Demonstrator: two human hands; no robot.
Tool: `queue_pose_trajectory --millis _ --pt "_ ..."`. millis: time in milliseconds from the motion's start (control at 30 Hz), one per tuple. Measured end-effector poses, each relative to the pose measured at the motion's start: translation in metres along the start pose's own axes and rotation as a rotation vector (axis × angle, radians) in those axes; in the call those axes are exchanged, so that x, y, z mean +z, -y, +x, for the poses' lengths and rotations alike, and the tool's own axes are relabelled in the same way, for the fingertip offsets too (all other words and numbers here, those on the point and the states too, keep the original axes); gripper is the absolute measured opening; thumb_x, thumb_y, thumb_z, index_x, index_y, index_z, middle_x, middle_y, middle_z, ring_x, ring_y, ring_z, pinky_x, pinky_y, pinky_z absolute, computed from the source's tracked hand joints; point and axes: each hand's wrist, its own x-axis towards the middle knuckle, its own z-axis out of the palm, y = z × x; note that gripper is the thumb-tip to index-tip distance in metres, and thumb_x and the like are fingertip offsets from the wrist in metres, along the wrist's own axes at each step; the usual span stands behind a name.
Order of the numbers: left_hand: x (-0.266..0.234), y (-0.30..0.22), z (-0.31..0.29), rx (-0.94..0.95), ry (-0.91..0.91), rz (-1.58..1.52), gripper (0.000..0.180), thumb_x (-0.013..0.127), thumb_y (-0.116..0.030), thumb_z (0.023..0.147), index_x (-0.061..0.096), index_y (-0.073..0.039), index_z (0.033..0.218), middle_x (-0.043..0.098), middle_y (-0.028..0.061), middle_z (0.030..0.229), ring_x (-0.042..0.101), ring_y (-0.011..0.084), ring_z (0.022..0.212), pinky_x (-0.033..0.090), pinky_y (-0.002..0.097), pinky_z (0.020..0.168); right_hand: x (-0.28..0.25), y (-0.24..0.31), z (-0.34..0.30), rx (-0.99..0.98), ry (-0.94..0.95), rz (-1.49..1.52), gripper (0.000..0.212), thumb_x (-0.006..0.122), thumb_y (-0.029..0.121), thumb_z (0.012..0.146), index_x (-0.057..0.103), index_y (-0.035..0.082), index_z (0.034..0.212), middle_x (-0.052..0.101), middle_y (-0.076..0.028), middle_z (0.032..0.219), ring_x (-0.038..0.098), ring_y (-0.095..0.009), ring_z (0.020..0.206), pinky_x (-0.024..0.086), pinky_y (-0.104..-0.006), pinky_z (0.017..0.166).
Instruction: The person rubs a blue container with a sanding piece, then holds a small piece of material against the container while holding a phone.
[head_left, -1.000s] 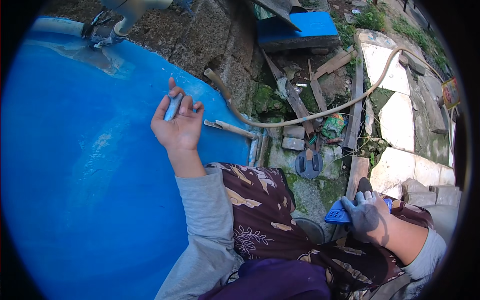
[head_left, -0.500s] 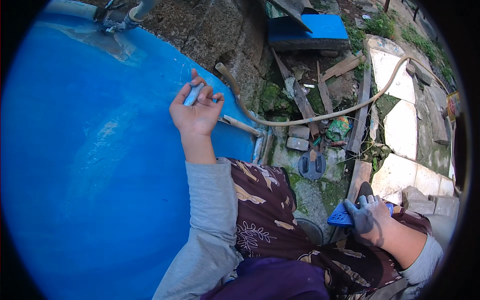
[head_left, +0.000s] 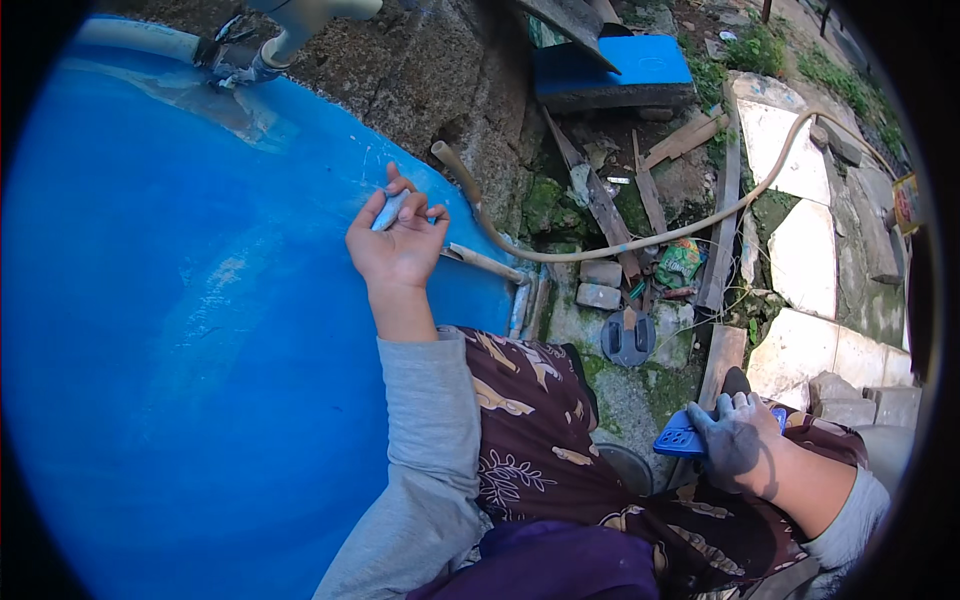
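Palm up, my left hand (head_left: 400, 245) is above the blue-painted surface (head_left: 250, 400), near its far edge. Its thumb and bent fingers are closed around a small pale blue oblong piece (head_left: 391, 210), whose kind I cannot make out. At the lower right, my right hand (head_left: 740, 440), stained grey-blue, is bent over a blue plastic piece with rows of holes (head_left: 680, 436), perhaps part of a sandal. The hand hides most of it. A dark rounded tip (head_left: 736, 381) shows just beyond its fingers. Scuffed whitish marks (head_left: 215, 295) run across the blue surface left of my left hand.
A beige hose (head_left: 640, 243) curves across the ground ahead. Pipes (head_left: 285, 45) cross the surface's far corner. Boards (head_left: 720, 245), bricks (head_left: 600, 285), a green wrapper (head_left: 680, 262) and a round grey disc (head_left: 628, 338) lie on mossy ground. Pale slabs (head_left: 803, 260) line the right.
The view has shifted slightly, so the pipes and hose sit a little lower. My left hand appears slightly lower too, with the same piece in it. My right hand stays in place.
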Motion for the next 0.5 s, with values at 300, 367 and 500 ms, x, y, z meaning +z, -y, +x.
queue_pose_trajectory --millis 300,367,500 --pt "0.003 -0.004 0.001 0.035 0.080 0.093 0.036 0.037 -0.017 0.095 0.054 -0.008 0.125 0.053 -0.0006 0.088 0.040 0.0136 0.060 0.031 0.0346 0.071 0.014 -0.001 -0.001 0.007 -0.106 -0.004 0.065 0.063 0.027 0.077 0.051 0.005 0.137 0.059 -0.024 0.109 0.056 -0.036 0.105 0.041 -0.0421 0.095" --pt "0.006 0.000 0.001 0.019 0.020 0.105 0.036 0.036 -0.017 0.095 0.054 -0.008 0.125 0.053 -0.0005 0.088 0.040 0.0136 0.060 0.032 0.0348 0.071 0.010 0.000 -0.003 0.006 -0.113 -0.015 0.061 0.061 0.024 0.078 0.051 0.004 0.135 0.059 -0.022 0.108 0.057 -0.033 0.104 0.040 -0.0402 0.095" --pt "0.011 -0.020 -0.024 0.148 0.179 0.138 0.036 0.035 -0.016 0.096 0.054 -0.007 0.125 0.053 -0.0005 0.087 0.040 0.0121 0.060 0.030 0.0343 0.073 0.012 0.004 0.004 0.015 -0.180 -0.047 0.056 0.059 0.021 0.080 0.054 0.003 0.132 0.060 -0.019 0.106 0.057 -0.031 0.103 0.038 -0.0378 0.094"
